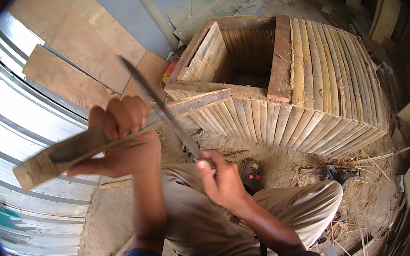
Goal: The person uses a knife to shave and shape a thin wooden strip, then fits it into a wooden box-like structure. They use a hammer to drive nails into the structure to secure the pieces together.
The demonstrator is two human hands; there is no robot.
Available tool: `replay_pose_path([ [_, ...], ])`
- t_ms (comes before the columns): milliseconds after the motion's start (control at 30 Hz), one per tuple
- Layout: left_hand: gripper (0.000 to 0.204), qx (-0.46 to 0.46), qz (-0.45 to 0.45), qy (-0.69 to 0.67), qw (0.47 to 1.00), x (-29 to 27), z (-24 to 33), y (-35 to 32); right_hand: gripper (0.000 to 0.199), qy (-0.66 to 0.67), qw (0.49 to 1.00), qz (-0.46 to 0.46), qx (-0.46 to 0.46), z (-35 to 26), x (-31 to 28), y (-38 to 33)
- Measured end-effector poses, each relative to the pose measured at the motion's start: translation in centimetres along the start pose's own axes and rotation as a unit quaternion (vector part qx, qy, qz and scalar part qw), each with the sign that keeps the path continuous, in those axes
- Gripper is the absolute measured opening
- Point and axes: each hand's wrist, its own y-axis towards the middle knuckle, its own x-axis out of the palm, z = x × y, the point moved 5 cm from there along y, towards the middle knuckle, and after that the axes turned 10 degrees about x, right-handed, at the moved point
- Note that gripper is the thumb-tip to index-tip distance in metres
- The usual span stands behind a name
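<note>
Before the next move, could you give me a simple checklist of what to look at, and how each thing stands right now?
1. Left hand gripping the wooden strip: ok, fingers on one side, thumb on the other.
2. Right hand closed around the near end of the long blade: ok.
3. Safe gap between blade and left fingers: cannot tell; they look close, but one view hides the depth.
4. Blade touching the strip: cannot tell; they cross in the picture.
5. Strip's far end free of the slatted box: cannot tell; they overlap in view.
6. Floor free of scraps: not ok, loose straw-like bits lie about.
</note>
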Motion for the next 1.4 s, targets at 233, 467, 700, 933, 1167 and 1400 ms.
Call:
replay_pose_path([
  [233,0.085,-0.003,0.011,-0.031,0.999,-1.5,0.7,0.7,0.037,-0.031,0.994,0.027,0.099,-1.3,-1.0,4.7],
  [467,0.083,-0.004,0.006,-0.019,1.000,-2.1,0.9,-0.5,0.049,-0.037,0.998,0.048,0.020,-0.8,-0.5,4.5],
  [700,0.085,0.001,0.090,0.013,0.996,-3.9,0.9,0.2,0.048,-0.092,0.993,-0.037,-0.059,-2.4,1.1,4.4],
  [933,0.083,0.015,0.049,-0.008,0.999,-2.8,1.0,-0.3,0.047,-0.128,0.984,0.080,0.097,-0.6,-2.9,5.9],
  [1167,0.084,0.016,0.059,0.017,0.998,-2.3,1.2,-0.5,0.048,-0.085,0.982,0.128,0.111,2.8,-4.2,5.7],
  [1400,0.082,0.010,0.005,-0.032,0.999,-1.8,1.0,-0.3,0.054,-0.059,0.995,0.063,0.044,4.4,-4.0,4.3],
])
